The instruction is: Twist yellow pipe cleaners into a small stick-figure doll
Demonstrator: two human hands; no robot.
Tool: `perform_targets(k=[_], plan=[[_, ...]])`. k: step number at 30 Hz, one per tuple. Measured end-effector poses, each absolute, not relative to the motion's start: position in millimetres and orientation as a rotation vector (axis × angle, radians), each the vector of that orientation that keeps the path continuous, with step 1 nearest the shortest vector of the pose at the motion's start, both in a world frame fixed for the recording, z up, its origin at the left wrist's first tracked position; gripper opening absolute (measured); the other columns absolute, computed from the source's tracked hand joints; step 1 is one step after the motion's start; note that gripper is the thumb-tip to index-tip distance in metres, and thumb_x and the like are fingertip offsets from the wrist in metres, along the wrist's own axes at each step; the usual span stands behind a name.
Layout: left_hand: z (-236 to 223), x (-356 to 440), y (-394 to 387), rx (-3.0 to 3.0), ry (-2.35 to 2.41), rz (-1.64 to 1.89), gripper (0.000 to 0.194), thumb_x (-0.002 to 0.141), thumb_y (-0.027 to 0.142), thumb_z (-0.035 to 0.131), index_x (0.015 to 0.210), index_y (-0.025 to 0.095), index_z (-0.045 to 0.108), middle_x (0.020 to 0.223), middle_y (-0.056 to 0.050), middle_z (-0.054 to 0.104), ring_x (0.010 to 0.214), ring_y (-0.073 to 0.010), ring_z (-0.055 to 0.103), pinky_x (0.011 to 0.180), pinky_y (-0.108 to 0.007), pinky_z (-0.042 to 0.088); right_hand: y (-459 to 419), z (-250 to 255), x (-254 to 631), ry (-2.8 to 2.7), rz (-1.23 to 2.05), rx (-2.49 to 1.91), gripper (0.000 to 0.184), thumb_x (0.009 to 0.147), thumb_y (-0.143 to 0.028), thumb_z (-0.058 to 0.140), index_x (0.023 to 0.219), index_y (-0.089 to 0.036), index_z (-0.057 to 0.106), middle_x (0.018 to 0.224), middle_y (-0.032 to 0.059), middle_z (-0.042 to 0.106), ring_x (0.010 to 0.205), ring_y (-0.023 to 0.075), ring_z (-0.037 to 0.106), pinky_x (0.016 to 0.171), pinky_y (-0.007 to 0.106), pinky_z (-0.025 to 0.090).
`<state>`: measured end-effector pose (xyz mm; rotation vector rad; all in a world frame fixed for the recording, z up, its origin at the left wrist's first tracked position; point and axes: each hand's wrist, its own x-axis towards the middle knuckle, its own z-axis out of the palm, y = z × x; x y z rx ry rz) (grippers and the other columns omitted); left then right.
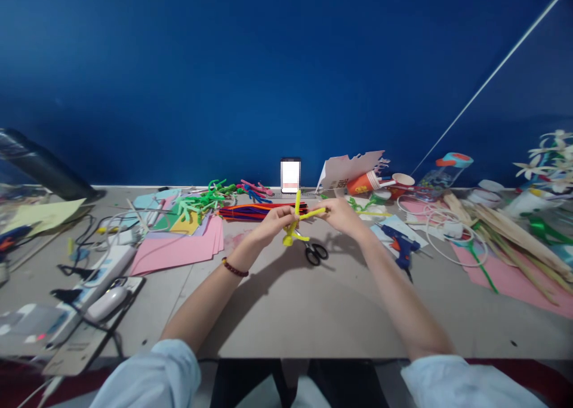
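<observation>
Between my two hands, above the middle of the table, is a yellow pipe cleaner figure with several arms sticking out. My left hand is closed on its centre, thumb and fingers pinching it. One yellow arm reaches right, and my right hand pinches the tip of that arm. Another arm points straight up. Black-handled scissors lie on the table just below and to the right of the figure, their blades partly hidden behind it. A bundle of red, orange and purple pipe cleaners lies behind my left hand.
A phone stands lit against the blue wall. Pink paper and green pipe cleaner shapes lie left, beside a power strip. To the right are a blue glue gun, a tipped orange cup and coiled white cord.
</observation>
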<state>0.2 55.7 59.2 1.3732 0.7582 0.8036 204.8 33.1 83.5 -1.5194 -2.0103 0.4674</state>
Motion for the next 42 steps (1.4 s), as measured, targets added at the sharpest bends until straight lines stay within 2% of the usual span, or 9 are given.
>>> perform_targets(k=[6, 16, 22, 30, 38, 42], plan=[[50, 1, 57, 1.544, 0.784, 0.755, 0.027, 0.066, 0.036, 0.071, 0.066, 0.014, 0.054, 0.056, 0.002, 0.054, 0.050, -0.0067, 0.045, 0.050, -0.021, 0.031, 28, 95, 207, -1.986, 0.317, -1.572, 0.011, 0.079, -0.030, 0.070, 0.075, -0.024, 0.077, 0.081, 0.0025, 0.075, 0.072, 0.0186, 0.063, 0.061, 0.028, 0.040], [51, 3, 56, 1.704, 0.915, 0.848, 0.022, 0.067, 0.034, 0.067, 0.066, 0.015, 0.056, 0.057, 0.004, 0.048, 0.050, -0.0060, 0.039, 0.049, -0.021, 0.029, 18, 98, 191, -2.013, 0.249, -1.432, 0.014, 0.085, -0.026, 0.063, 0.077, -0.023, 0.074, 0.084, 0.0031, 0.073, 0.075, 0.0178, 0.062, 0.065, 0.028, 0.041], [47, 4, 59, 1.741, 1.012, 0.997, 0.018, 0.068, 0.032, 0.065, 0.064, 0.015, 0.059, 0.056, 0.003, 0.051, 0.051, -0.0073, 0.041, 0.049, -0.021, 0.029, 14, 96, 183, -2.025, 0.251, -1.389, 0.016, 0.086, -0.028, 0.061, 0.077, -0.023, 0.074, 0.085, 0.0041, 0.073, 0.079, 0.0186, 0.064, 0.068, 0.029, 0.044], [47, 1, 67, 1.345, 0.972, 1.136, 0.021, 0.064, 0.034, 0.067, 0.062, 0.015, 0.058, 0.058, 0.001, 0.058, 0.054, -0.0090, 0.049, 0.054, -0.023, 0.038, 11, 97, 182, -2.042, 0.304, -1.417, 0.015, 0.086, -0.025, 0.060, 0.086, -0.025, 0.075, 0.093, 0.0029, 0.075, 0.083, 0.0194, 0.067, 0.073, 0.030, 0.048], [50, 5, 63, 1.077, 0.883, 1.019, 0.020, 0.065, 0.034, 0.068, 0.063, 0.016, 0.059, 0.058, -0.001, 0.057, 0.056, -0.0104, 0.052, 0.055, -0.024, 0.041, 31, 83, 197, -2.021, 0.436, -1.402, 0.016, 0.083, -0.020, 0.063, 0.085, -0.025, 0.077, 0.094, 0.0033, 0.076, 0.085, 0.0207, 0.069, 0.076, 0.031, 0.051], [53, 5, 57, 1.208, 0.788, 0.941, 0.023, 0.067, 0.035, 0.068, 0.062, 0.016, 0.057, 0.059, -0.001, 0.060, 0.053, -0.0084, 0.049, 0.053, -0.023, 0.038, 39, 78, 205, -1.990, 0.451, -1.442, 0.015, 0.082, -0.020, 0.064, 0.087, -0.024, 0.078, 0.089, 0.0038, 0.076, 0.078, 0.0193, 0.068, 0.068, 0.028, 0.048]])
